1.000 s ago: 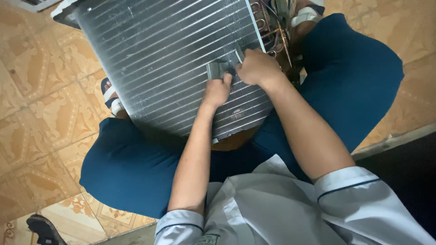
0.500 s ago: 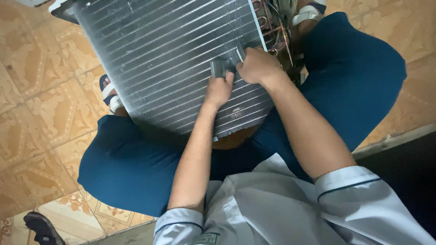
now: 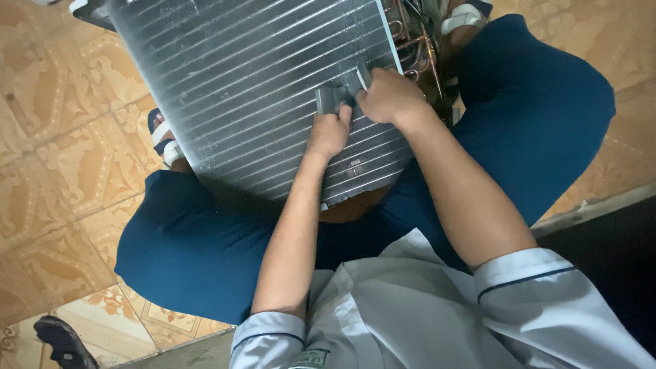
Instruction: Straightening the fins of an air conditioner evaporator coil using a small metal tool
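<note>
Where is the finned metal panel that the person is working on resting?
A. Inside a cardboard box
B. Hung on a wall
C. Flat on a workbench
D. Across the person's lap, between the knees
D. The finned metal panel lies across the lap of the seated person, between legs in blue trousers, with the left hand and right hand both on a small grey tool pressed to its fins.

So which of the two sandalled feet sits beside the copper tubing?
The foot at the top right, next to the copper tubing at the finned coil's right end. The other foot is at the coil's left edge, away from any tubing.
</note>
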